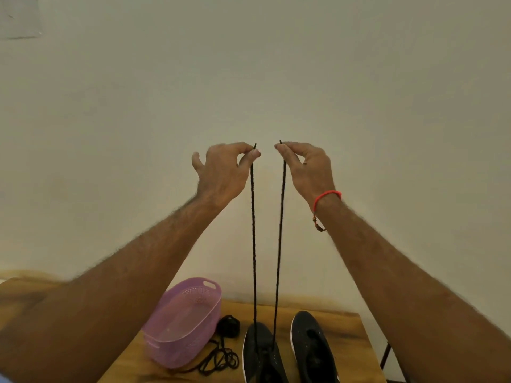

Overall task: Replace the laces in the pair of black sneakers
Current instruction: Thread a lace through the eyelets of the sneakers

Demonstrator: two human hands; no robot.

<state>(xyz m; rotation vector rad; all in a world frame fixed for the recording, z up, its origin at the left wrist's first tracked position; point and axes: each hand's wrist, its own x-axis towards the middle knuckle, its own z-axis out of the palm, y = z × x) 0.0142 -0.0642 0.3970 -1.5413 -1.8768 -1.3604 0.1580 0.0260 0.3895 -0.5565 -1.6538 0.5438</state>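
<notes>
Black lace [253, 230] strung up at twelve o'clock, both strands dark against a plain cream wall [249, 64]. Red thread band [326, 196] at the right wrist, three o'clock. Down at six, two black sneakers [287, 352] with white sole edges and tiny pale dots. At seven, a translucent lilac basket [185, 319], perforated with fine holes, and loose black laces [221, 357] on a honey-brown wooden table [348, 335].

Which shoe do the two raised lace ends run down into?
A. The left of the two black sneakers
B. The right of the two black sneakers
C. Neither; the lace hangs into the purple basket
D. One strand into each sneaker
A. Both strands of the lace, pinched by the left hand and right hand, drop to the left sneaker; the right sneaker has none.
</notes>
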